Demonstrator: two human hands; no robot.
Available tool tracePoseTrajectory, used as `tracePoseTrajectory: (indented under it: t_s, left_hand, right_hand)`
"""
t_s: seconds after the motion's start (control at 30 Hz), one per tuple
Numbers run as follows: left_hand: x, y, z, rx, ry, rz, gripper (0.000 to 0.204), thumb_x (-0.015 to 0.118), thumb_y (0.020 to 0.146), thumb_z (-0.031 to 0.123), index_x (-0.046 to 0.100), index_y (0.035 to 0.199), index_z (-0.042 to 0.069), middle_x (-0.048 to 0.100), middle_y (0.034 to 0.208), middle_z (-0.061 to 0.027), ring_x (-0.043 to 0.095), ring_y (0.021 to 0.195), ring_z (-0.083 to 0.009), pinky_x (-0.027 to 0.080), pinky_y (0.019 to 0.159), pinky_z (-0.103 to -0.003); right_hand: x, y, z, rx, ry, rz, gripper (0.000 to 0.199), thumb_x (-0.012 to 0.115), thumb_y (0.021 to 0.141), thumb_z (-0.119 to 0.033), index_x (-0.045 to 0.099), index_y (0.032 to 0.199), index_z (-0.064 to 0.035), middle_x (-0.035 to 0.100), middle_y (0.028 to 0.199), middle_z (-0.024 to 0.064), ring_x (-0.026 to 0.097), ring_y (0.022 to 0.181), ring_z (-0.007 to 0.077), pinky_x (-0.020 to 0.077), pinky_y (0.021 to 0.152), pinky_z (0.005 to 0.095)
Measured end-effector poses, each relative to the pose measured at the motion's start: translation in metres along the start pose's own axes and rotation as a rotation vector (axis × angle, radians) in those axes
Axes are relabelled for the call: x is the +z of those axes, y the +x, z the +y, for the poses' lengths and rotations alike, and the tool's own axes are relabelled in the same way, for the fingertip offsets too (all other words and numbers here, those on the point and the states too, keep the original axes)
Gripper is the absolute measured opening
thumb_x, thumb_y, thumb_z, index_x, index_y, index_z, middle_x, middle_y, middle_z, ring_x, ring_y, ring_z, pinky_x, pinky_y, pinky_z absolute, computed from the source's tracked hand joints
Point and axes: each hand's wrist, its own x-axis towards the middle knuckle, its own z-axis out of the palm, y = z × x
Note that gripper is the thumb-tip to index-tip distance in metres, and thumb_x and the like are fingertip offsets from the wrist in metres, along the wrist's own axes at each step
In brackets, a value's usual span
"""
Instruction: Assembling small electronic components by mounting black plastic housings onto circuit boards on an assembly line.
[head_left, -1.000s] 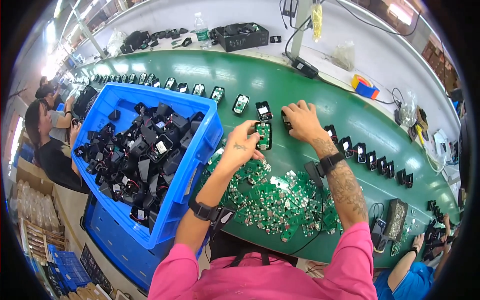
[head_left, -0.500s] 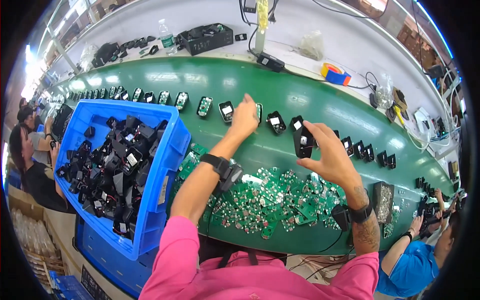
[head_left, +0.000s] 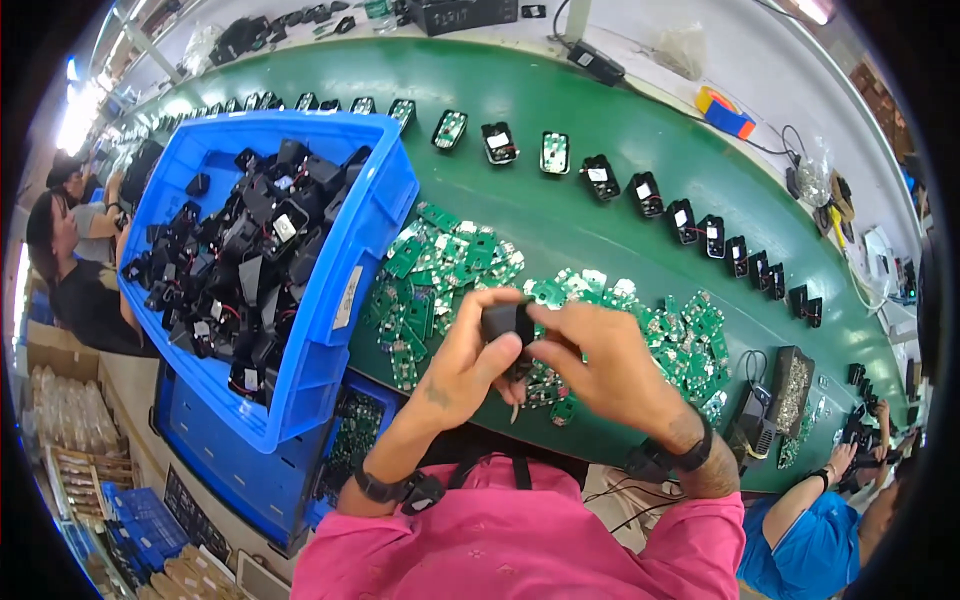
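Note:
Close to my body, a small black plastic housing (head_left: 503, 321) is gripped between both hands. My left hand (head_left: 462, 362) wraps round it, its thumb on the near side. My right hand (head_left: 607, 358) pinches its right edge with thumb and fingers; the inside of the housing is hidden. Below my hands a pile of green circuit boards (head_left: 690, 335) spreads over the green table (head_left: 490, 205). Beyond them runs a curved row of open black housings; one holds a green board (head_left: 555, 153), and others, such as a housing (head_left: 600, 178), show white patches and wires.
To the left stands a blue bin (head_left: 345, 330) heaped with black housings (head_left: 255, 235). A speckled dark block (head_left: 790, 385) lies on the right. Coloured tape (head_left: 725, 112) and a power adapter (head_left: 597, 62) sit along the back ledge. Co-workers are at both sides, one in a blue shirt (head_left: 815, 535).
My left hand has drawn back from the row toward my body. My right hand has come down and left with a black housing, and both hands now meet on it. The view has shifted.

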Motion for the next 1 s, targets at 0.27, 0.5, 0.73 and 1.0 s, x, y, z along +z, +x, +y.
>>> tracePoseTrajectory:
  t_s: [0.27, 0.5, 0.73, 1.0]
  left_hand:
    - [-0.044, -0.053, -0.030, -0.077, -0.139, 0.321, 0.039, 0.051, 0.100, 0.017, 0.037, 0.134, 0.004, 0.066, 0.097, -0.0178, 0.062, 0.055, -0.0169, 0.054, 0.047, -0.026]
    - [-0.056, -0.068, -0.043, -0.112, -0.159, 0.331, 0.046, 0.055, 0.098, 0.028, 0.037, 0.133, 0.004, 0.064, 0.112, -0.0227, 0.065, 0.057, -0.0217, 0.053, 0.046, -0.029]
    - [-0.033, -0.067, -0.029, -0.082, -0.210, 0.002, 0.051, 0.059, 0.097, 0.024, 0.037, 0.136, 0.000, 0.060, 0.121, -0.0213, 0.068, 0.065, -0.0195, 0.055, 0.050, -0.026]
    - [-0.030, -0.048, -0.028, -0.306, -0.114, -0.194, 0.051, 0.062, 0.093, 0.011, 0.038, 0.137, 0.001, 0.061, 0.094, -0.0084, 0.067, 0.064, -0.0155, 0.055, 0.053, -0.024]
  right_hand:
    - [0.031, -0.007, 0.013, 0.038, -0.334, -0.052, 0.033, 0.075, 0.080, -0.011, 0.065, 0.111, -0.0040, 0.061, 0.094, 0.0126, 0.062, 0.083, 0.0312, 0.0509, 0.069, 0.0395]
    - [0.061, -0.021, 0.025, -0.052, -0.381, -0.152, 0.037, 0.078, 0.073, -0.010, 0.063, 0.105, -0.0025, 0.059, 0.103, 0.0113, 0.059, 0.096, 0.0313, 0.0504, 0.081, 0.0411]
    - [0.063, -0.040, 0.012, 0.258, -0.032, 0.168, 0.035, 0.084, 0.072, -0.008, 0.065, 0.100, -0.0005, 0.063, 0.081, 0.0102, 0.062, 0.066, 0.0200, 0.0504, 0.063, 0.0309]
    - [0.037, -0.055, 0.007, 0.403, 0.267, -0.079, 0.025, 0.068, 0.085, -0.007, 0.069, 0.109, 0.0018, 0.070, 0.083, 0.0113, 0.067, 0.074, 0.0156, 0.0527, 0.066, 0.0282]
